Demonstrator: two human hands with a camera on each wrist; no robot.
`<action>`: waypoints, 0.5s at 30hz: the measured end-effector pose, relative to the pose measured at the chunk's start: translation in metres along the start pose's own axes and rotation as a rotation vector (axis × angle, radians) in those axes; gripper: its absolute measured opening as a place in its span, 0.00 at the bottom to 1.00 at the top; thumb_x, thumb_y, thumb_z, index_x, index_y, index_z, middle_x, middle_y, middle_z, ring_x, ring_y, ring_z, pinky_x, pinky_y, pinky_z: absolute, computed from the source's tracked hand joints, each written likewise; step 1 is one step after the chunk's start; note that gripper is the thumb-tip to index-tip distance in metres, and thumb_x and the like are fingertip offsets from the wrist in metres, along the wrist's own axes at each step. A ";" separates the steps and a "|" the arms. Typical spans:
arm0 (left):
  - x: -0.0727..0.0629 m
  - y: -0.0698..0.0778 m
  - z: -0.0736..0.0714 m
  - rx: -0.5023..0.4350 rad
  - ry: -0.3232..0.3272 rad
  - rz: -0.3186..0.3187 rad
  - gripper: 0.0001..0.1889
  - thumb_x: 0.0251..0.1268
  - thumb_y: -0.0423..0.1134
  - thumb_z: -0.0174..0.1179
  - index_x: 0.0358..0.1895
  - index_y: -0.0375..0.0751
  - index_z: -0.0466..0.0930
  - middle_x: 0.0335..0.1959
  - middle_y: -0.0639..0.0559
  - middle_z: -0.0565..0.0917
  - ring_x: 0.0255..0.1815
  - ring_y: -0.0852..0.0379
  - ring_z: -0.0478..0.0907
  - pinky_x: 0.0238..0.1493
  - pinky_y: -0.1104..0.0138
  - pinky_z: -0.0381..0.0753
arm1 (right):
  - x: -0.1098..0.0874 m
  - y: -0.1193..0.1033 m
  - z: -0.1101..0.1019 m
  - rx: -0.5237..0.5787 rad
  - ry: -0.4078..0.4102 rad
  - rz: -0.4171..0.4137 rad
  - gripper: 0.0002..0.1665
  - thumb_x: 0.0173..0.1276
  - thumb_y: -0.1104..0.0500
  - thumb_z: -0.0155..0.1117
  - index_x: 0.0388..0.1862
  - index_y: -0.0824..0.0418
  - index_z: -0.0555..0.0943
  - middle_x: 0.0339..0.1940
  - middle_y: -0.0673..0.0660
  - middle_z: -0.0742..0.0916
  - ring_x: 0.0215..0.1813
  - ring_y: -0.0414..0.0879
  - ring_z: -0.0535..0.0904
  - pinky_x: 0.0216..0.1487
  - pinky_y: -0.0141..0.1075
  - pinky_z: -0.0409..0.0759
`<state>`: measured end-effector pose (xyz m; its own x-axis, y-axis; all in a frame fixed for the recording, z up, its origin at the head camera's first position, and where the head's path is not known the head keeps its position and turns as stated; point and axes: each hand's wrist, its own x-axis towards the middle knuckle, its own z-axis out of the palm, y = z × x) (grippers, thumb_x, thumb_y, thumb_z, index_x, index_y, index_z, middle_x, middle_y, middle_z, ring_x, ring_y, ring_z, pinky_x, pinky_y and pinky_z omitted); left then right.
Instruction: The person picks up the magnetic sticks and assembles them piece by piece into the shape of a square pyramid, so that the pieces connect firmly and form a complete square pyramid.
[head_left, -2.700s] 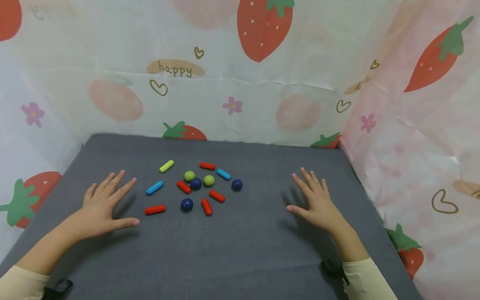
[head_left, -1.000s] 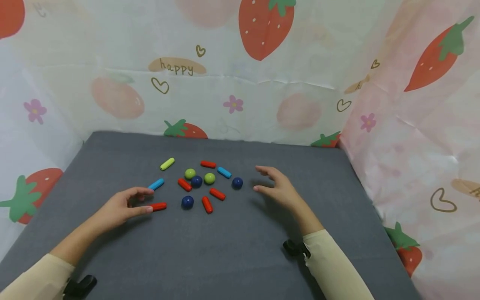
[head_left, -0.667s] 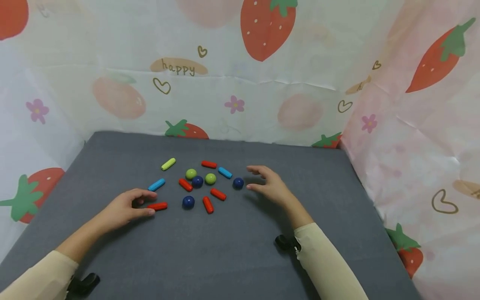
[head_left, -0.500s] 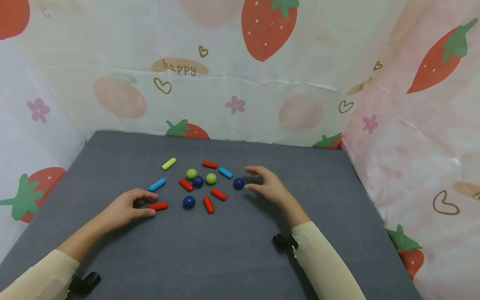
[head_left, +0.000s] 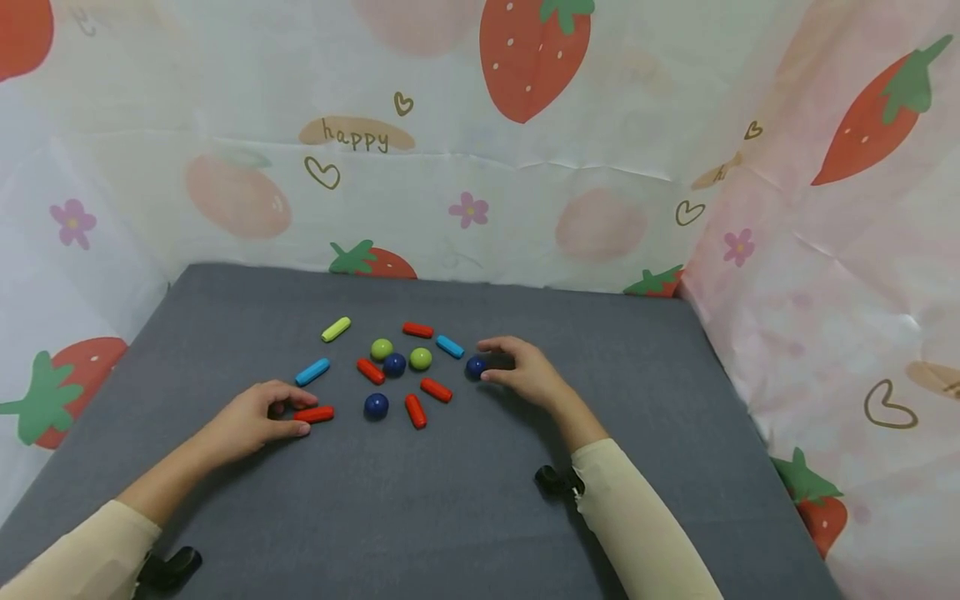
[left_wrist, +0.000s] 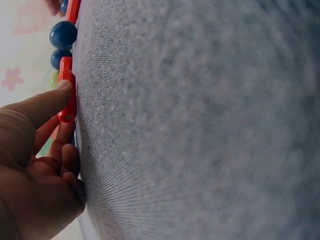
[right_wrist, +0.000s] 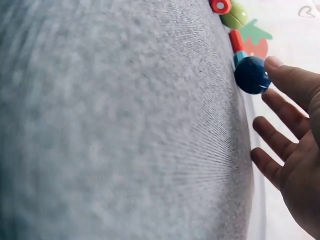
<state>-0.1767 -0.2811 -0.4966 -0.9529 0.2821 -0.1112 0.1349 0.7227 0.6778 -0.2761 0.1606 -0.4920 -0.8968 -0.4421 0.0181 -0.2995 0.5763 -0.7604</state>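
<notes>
Long and round wooden-looking beads lie scattered on the grey cloth. My left hand [head_left: 251, 417] is at a long red bead [head_left: 315, 414], thumb on its near side and curled index finger on its far side; a small gap seems to show. The left wrist view has the thumb across this red bead [left_wrist: 67, 102]. At the right of the group, my right hand [head_left: 528, 375] reaches round a dark blue ball [head_left: 475, 367]. Its thumb overlaps the ball's edge, while the index finger stands apart above. In the right wrist view the other fingers spread below the ball [right_wrist: 251, 75].
Between the hands lie green balls [head_left: 421, 359], more dark blue balls [head_left: 377, 406], several red long beads [head_left: 416, 411], light blue ones [head_left: 312, 372] and a yellow-green one [head_left: 336, 329]. A strawberry-print curtain [head_left: 525, 183] stands behind and beside the grey table [head_left: 420, 517].
Both hands came inward from wide apart with spread fingers. The left stopped at the red bead and has stayed there. The right kept moving left until its thumb reached the blue ball.
</notes>
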 end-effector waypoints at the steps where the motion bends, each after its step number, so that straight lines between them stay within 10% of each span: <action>1: 0.000 0.000 0.000 0.005 0.000 0.001 0.22 0.62 0.47 0.74 0.59 0.46 0.86 0.52 0.49 0.82 0.47 0.52 0.71 0.46 0.61 0.73 | 0.000 0.000 0.001 0.000 -0.002 0.004 0.28 0.69 0.55 0.74 0.67 0.50 0.80 0.66 0.50 0.82 0.73 0.50 0.73 0.75 0.51 0.67; 15: 0.001 0.005 0.002 0.039 0.006 -0.006 0.18 0.64 0.44 0.72 0.56 0.47 0.87 0.47 0.50 0.82 0.44 0.52 0.69 0.43 0.60 0.70 | 0.008 0.000 0.006 -0.023 -0.023 0.026 0.28 0.67 0.54 0.75 0.66 0.49 0.81 0.66 0.50 0.83 0.73 0.49 0.73 0.75 0.51 0.66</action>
<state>-0.1763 -0.2761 -0.4947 -0.9553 0.2739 -0.1112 0.1391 0.7486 0.6483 -0.2815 0.1523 -0.4958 -0.8966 -0.4425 -0.0171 -0.2836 0.6035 -0.7452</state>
